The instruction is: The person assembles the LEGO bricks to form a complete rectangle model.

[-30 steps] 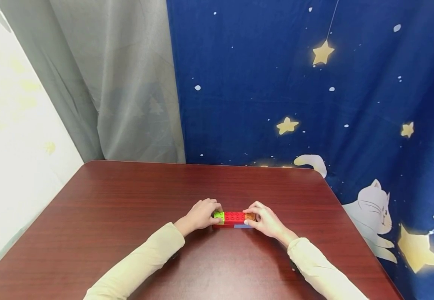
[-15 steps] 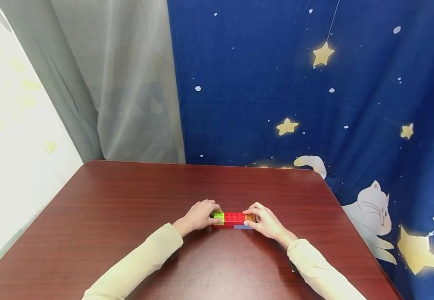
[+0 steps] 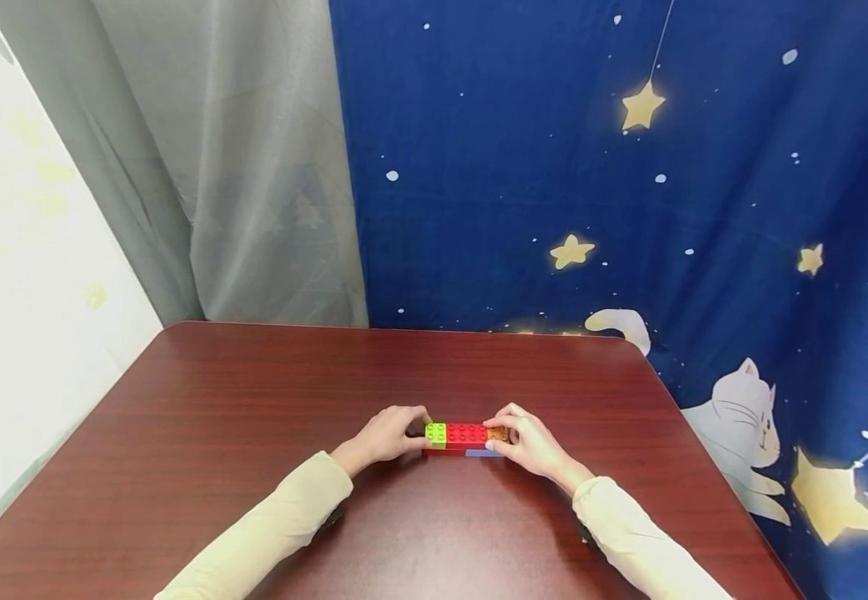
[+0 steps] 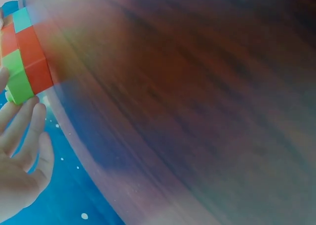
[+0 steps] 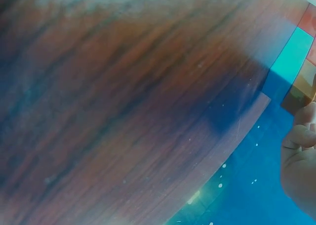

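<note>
A low row of studded toy building bricks lies on the table, two layers high. On top sit a lime green brick point(image 3: 436, 434) at the left, a red brick point(image 3: 467, 433) in the middle and a translucent orange brick point(image 3: 498, 434) at the right. Beneath them are another red brick point(image 4: 38, 62) and a blue brick point(image 5: 289, 62). My left hand point(image 3: 387, 435) is at the green end, its fingers loosely extended with the tips right by the brick. With thumb and fingers, my right hand point(image 3: 533, 443) pinches the orange brick, partly covering it.
The dark red-brown wooden table point(image 3: 291, 375) has rounded far corners. Behind it hang a grey curtain point(image 3: 269, 167) and a blue curtain point(image 3: 479, 167) printed with stars and a cat. A pale wall or cloth point(image 3: 22, 292) borders the left side.
My left hand has loosened from the green brick and drawn slightly left, uncovering more of its studs. The right hand and the bricks have stayed in place.
</note>
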Demonstrator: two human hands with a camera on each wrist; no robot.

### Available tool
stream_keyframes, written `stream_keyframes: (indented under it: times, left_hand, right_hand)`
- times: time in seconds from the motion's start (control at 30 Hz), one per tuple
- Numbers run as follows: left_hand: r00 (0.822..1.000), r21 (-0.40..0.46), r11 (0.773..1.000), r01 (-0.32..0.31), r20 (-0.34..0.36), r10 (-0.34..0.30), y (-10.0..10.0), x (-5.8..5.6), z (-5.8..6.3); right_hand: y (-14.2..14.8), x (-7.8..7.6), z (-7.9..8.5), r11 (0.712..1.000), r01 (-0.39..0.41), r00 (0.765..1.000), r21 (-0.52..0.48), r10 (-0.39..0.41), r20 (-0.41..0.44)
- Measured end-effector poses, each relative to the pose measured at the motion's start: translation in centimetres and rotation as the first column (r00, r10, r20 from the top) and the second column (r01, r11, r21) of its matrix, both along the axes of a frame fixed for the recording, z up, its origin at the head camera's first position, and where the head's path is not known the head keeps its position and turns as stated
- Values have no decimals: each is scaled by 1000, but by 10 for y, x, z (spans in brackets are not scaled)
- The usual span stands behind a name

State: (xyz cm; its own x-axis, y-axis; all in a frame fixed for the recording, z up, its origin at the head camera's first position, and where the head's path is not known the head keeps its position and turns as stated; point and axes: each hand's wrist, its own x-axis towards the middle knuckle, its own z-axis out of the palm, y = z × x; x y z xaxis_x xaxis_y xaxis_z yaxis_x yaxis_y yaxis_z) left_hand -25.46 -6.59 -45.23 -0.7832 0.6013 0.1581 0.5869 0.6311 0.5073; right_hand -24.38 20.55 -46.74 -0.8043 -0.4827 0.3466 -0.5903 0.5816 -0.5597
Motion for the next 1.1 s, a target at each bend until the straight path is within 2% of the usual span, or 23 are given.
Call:
stream_keyframes:
  times: [0.33, 0.87, 1.1]
  left_hand:
    - [998, 59, 998, 2, 68, -6, 0, 0, 2]
    - [999, 55, 999, 4, 46, -7, -1, -3, -3]
    - [999, 47, 999, 1, 51, -3, -2, 0, -1]
  right_hand:
    - [1, -1, 0, 1000, 4, 1000, 1, -4, 3]
    - [5, 2, -3, 1000, -24, 999, -4, 24, -32]
    - [14, 2, -9, 997, -70, 991, -16, 67, -112]
